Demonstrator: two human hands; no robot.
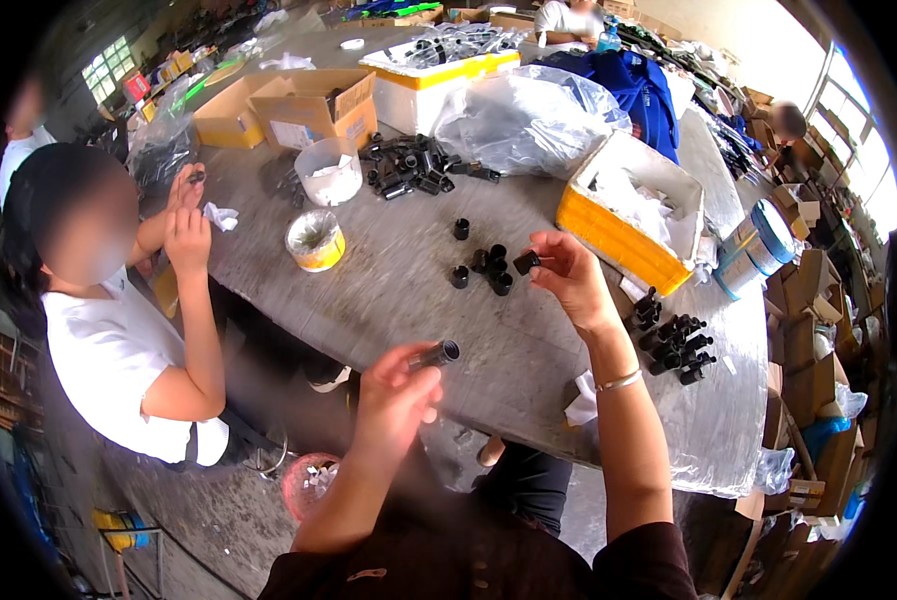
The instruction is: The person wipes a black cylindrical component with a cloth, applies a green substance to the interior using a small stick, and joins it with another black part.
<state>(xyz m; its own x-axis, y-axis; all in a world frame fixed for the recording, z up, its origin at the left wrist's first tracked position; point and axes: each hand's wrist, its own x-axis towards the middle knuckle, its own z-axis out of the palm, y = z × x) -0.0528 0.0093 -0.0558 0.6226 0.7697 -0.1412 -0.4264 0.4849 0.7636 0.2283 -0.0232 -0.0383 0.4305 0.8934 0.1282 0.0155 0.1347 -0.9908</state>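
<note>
My left hand [393, 402] is closed around a short black tube [435, 356], its hollow end tilted up and to the right, in front of the table's near edge. Between the thumb and fingers of my right hand [577, 284] is a small black cap [527, 263], held over the table. Just left of that hand, several black caps [495, 262] stand in a loose group on the tabletop. To the right of my right forearm stands a cluster of black cylindrical pieces [677, 345]. A larger heap of black tube parts [414, 166] lies farther back.
On the grey table [389, 235] are a yellow-banded tub [316, 250], a translucent tub [329, 185], cardboard boxes [314, 108] and a foam box [624, 215] with white scraps. A bucket [757, 248] stands at the right edge. A co-worker [129, 370] sits at left, holding a small dark piece.
</note>
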